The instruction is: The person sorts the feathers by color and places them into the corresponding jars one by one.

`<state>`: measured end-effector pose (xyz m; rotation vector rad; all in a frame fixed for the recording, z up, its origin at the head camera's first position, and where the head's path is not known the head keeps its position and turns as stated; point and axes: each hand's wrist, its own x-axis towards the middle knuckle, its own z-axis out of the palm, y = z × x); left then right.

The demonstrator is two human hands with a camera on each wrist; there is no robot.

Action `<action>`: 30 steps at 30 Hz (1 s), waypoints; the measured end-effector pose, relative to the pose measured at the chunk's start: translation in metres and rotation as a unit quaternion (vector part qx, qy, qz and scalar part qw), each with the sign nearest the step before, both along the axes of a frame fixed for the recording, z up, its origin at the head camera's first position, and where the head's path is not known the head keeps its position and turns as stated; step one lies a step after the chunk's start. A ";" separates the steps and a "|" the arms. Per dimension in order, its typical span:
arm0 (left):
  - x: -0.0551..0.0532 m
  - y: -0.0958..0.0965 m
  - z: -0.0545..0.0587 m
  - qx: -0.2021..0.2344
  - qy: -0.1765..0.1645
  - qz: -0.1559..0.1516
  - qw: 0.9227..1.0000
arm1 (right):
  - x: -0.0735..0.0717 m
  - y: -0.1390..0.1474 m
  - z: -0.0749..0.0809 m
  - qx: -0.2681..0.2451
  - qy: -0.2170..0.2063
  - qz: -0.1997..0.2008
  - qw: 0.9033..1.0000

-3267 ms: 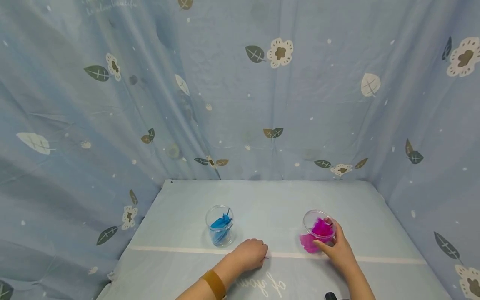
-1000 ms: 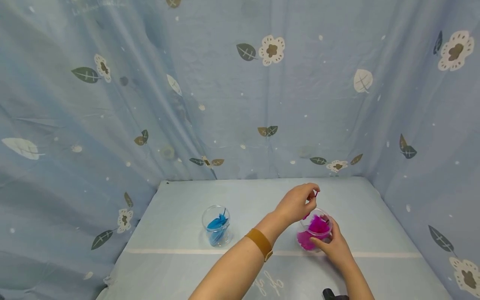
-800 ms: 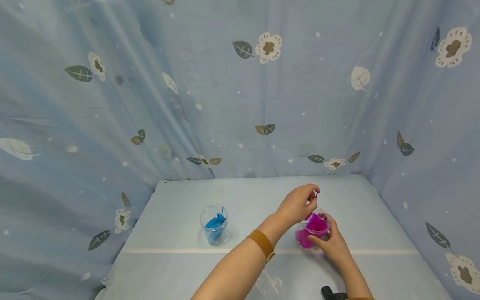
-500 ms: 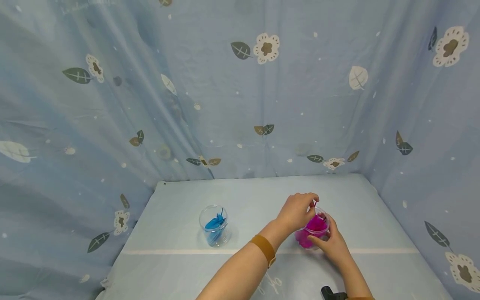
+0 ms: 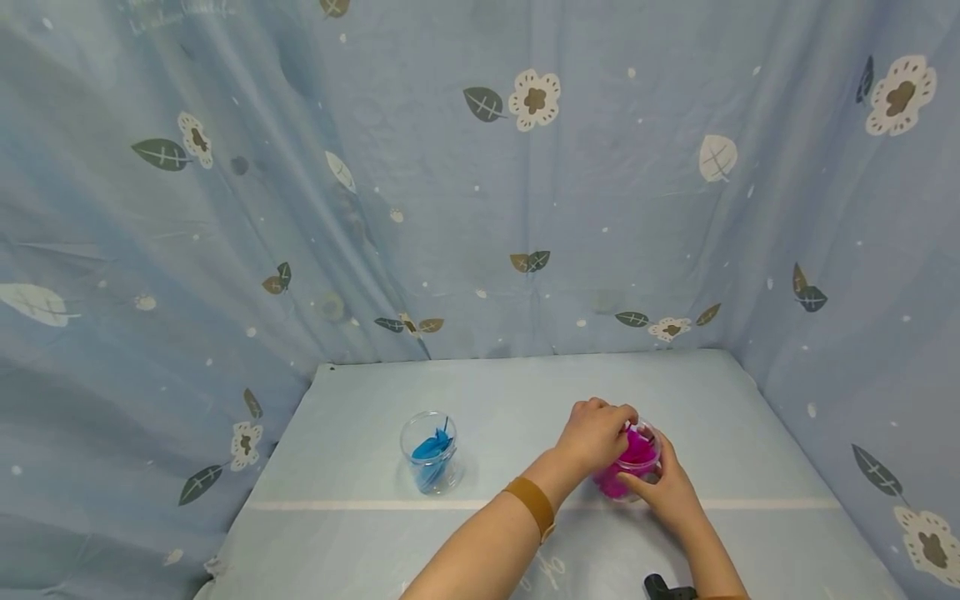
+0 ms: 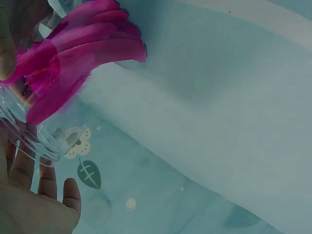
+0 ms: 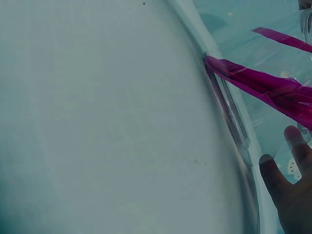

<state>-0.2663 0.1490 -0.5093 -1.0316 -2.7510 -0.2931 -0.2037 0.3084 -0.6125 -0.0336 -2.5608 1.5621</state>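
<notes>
My right hand (image 5: pixel 671 492) grips a clear plastic cup (image 5: pixel 651 477) from its right side, thumb in front. Magenta feathers (image 5: pixel 637 450) fill the cup; the left wrist view shows their curved vanes (image 6: pixel 92 44) pressed inside the clear wall. My left hand (image 5: pixel 596 433) is at the cup's mouth, fingers bent down over the rim, pinching a magenta feather mostly hidden by the hand. In the right wrist view, the right hand's fingers (image 7: pixel 275 180) are beside the cup, with dark magenta feathers (image 7: pixel 263 85) showing through it.
A second clear cup (image 5: pixel 414 467) holding blue feathers (image 5: pixel 431 450) stands to the left on the pale table (image 5: pixel 510 392). A black object (image 5: pixel 663 588) lies at the front edge near the right forearm. Blue patterned cloth (image 5: pixel 450 167) surrounds the table.
My left hand moved from the table middle to above the magenta cup with a feather, then lowered to the rim; its stem no longer shows. The right hand keeps holding the cup.
</notes>
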 end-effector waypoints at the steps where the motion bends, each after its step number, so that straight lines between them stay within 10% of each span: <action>1: 0.000 0.001 0.000 -0.003 -0.001 0.001 1.000 | 0.000 0.000 0.000 0.001 0.002 0.001 1.000; 14: -0.001 0.005 -0.001 -0.066 0.009 -0.007 0.998 | -0.002 0.002 0.000 0.012 0.008 0.001 1.000; 30: 0.008 -0.021 -0.003 -0.031 0.035 -0.015 0.999 | -0.001 0.002 -0.002 0.015 0.003 -0.006 1.000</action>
